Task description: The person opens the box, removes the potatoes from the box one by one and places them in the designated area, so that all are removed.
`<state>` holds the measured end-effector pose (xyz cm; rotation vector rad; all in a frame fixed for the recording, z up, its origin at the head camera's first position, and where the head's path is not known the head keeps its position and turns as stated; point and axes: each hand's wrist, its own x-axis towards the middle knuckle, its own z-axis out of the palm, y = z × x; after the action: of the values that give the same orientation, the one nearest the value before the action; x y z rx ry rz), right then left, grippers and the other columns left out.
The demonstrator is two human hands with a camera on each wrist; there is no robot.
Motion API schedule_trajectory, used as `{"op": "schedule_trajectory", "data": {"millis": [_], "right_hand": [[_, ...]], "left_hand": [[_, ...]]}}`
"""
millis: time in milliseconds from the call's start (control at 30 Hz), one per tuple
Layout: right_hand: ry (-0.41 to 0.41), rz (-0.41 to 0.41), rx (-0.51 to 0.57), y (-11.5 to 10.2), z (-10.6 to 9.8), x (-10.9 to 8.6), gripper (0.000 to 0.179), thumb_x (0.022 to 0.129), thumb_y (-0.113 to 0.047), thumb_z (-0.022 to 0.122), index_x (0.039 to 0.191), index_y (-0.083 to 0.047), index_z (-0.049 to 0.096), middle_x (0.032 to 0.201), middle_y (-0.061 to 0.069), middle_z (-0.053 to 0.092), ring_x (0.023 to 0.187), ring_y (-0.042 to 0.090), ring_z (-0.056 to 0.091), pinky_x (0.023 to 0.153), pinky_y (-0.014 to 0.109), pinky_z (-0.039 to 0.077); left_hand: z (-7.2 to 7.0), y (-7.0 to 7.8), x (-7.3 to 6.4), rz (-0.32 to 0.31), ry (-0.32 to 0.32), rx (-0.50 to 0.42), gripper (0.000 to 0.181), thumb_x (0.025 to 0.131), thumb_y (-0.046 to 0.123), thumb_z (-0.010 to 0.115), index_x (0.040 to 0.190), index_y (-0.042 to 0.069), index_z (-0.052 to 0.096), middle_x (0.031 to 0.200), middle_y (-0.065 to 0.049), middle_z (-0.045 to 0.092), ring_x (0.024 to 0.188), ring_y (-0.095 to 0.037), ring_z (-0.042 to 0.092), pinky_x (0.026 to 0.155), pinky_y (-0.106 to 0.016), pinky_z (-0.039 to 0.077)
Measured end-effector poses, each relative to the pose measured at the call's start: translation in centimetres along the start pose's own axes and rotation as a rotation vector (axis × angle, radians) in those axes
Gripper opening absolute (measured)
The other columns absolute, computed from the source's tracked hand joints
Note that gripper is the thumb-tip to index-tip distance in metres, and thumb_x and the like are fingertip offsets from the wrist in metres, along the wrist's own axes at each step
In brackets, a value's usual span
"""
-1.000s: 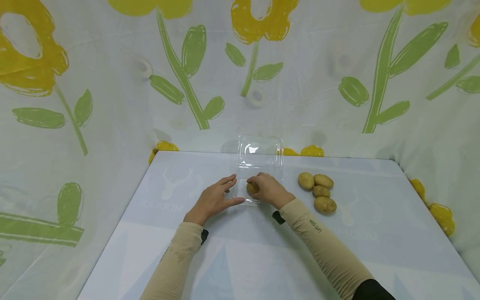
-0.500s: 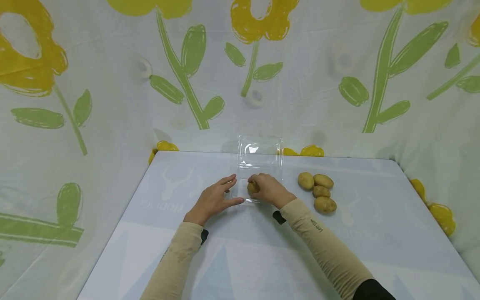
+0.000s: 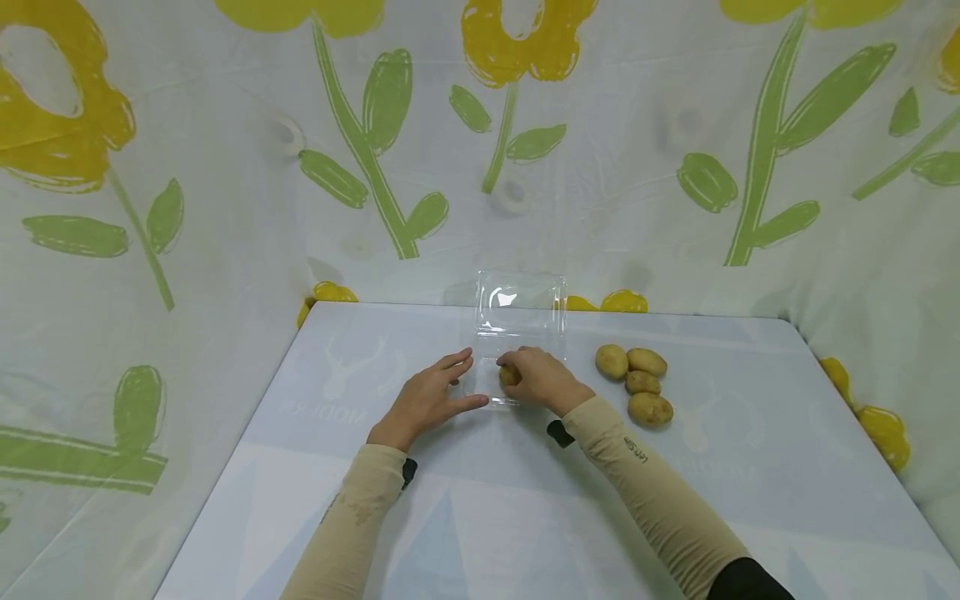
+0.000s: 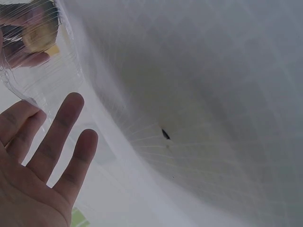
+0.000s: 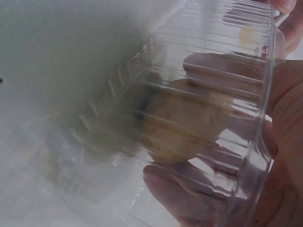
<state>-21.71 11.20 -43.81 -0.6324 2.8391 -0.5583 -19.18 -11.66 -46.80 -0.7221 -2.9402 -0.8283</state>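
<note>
A potato [image 3: 507, 375] is in my right hand [image 3: 542, 382], fingers curled round it inside a clear plastic clamshell container [image 3: 486, 375]. The right wrist view shows that potato [image 5: 182, 123] and the fingers through the ribbed, see-through wall [image 5: 227, 71]. At the container's left side is my left hand [image 3: 426, 402], its fingers spread and its thumb reaching the front corner. Up close in the left wrist view, two fingertips of the left hand [image 4: 45, 165] meet the container's rim [image 4: 23, 97], while the other fingers stand straight and apart from it.
The container's clear lid [image 3: 520, 305] stands raised behind, near the table's far edge. To the right lie several potatoes [image 3: 642, 382] in a loose group on the pale table [image 3: 750, 500]. A flower-printed curtain [image 3: 600, 208] hangs around the back and sides.
My right hand has shifted slightly to the right inside the container with the potato. The left hand and the loose potatoes have stayed put.
</note>
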Motion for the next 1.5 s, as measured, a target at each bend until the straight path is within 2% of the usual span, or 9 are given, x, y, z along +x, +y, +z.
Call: {"op": "schedule_trajectory", "data": {"millis": [200,333,533,667,767,867,1000,1300,1500], "right_hand": [[-0.002,0.018,-0.006,0.2,-0.2,-0.1,0.044,0.085,-0.017,0.082,0.126,-0.008,0.068,0.11,0.006,0.068,0.096,0.021,0.061,0.09,0.039,0.053],[0.012,0.022,0.011,0.5,-0.3,-0.2,0.042,0.085,-0.016,0.082,0.123,-0.007,0.067,0.11,0.007,0.068,0.097,0.022,0.061,0.09,0.039,0.053],[0.058,0.01,0.069,0.7,-0.4,-0.5,0.039,0.083,-0.009,0.081,0.117,-0.007,0.062,0.108,0.01,0.063,0.093,0.024,0.059,0.086,0.039,0.053],[0.095,-0.002,0.123,0.9,-0.2,-0.5,0.046,0.083,-0.005,0.08,0.123,-0.008,0.058,0.114,0.013,0.057,0.096,0.027,0.06,0.086,0.041,0.055],[0.118,-0.028,0.134,1.1,0.0,-0.4,0.05,0.083,-0.006,0.08,0.129,-0.007,0.06,0.118,0.015,0.054,0.1,0.028,0.061,0.088,0.042,0.055],[0.131,-0.051,0.127,1.2,0.2,-0.4,0.045,0.083,-0.007,0.082,0.125,-0.006,0.066,0.12,0.015,0.053,0.103,0.028,0.061,0.09,0.042,0.055],[0.125,-0.052,0.116,1.3,0.0,-0.5,0.038,0.083,-0.01,0.083,0.118,-0.005,0.068,0.118,0.014,0.056,0.102,0.028,0.061,0.089,0.042,0.055],[0.089,-0.006,0.074,2.0,-1.1,-0.8,0.038,0.084,-0.013,0.083,0.118,-0.003,0.068,0.112,0.013,0.066,0.098,0.026,0.061,0.09,0.041,0.053],[0.079,-0.015,0.053,2.3,-1.2,-1.2,0.039,0.084,-0.012,0.082,0.119,0.001,0.069,0.113,0.016,0.068,0.1,0.027,0.062,0.091,0.042,0.052]], "left_hand": [[-0.1,0.1,-0.1,0.008,0.007,-0.01,0.086,0.085,0.061,0.073,0.15,0.01,0.051,0.16,0.009,0.04,0.108,-0.015,0.069,0.105,-0.044,0.047],[-0.1,0.1,0.0,0.006,0.008,-0.012,0.086,0.085,0.062,0.073,0.15,0.01,0.051,0.16,0.009,0.04,0.112,-0.015,0.067,0.106,-0.043,0.046],[0.0,0.0,0.0,-0.007,0.002,-0.006,0.087,0.085,0.064,0.072,0.15,0.011,0.05,0.16,0.01,0.039,0.127,-0.017,0.059,0.109,-0.043,0.044],[0.0,0.0,0.0,-0.005,0.003,0.0,0.087,0.085,0.063,0.072,0.15,0.01,0.05,0.16,0.008,0.039,0.14,-0.02,0.047,0.111,-0.045,0.042],[-0.1,0.0,-0.1,-0.005,0.003,0.004,0.087,0.085,0.063,0.072,0.15,0.011,0.05,0.16,0.008,0.039,0.141,-0.021,0.046,0.11,-0.045,0.042],[-0.1,0.1,-0.1,-0.004,0.002,0.01,0.087,0.085,0.064,0.071,0.15,0.011,0.05,0.16,0.009,0.039,0.14,-0.02,0.047,0.11,-0.045,0.043],[-0.2,0.1,-0.1,-0.003,0.001,0.012,0.087,0.085,0.065,0.07,0.151,0.012,0.049,0.16,0.009,0.039,0.142,-0.02,0.044,0.111,-0.044,0.042],[-0.4,0.4,0.0,-0.008,0.0,-0.004,0.086,0.085,0.059,0.075,0.15,0.01,0.049,0.16,0.007,0.04,0.143,-0.022,0.042,0.112,-0.045,0.041],[-0.3,0.6,0.0,-0.024,-0.019,-0.007,0.087,0.085,0.06,0.074,0.151,0.01,0.048,0.16,0.007,0.038,0.143,-0.021,0.043,0.113,-0.044,0.04]]}}
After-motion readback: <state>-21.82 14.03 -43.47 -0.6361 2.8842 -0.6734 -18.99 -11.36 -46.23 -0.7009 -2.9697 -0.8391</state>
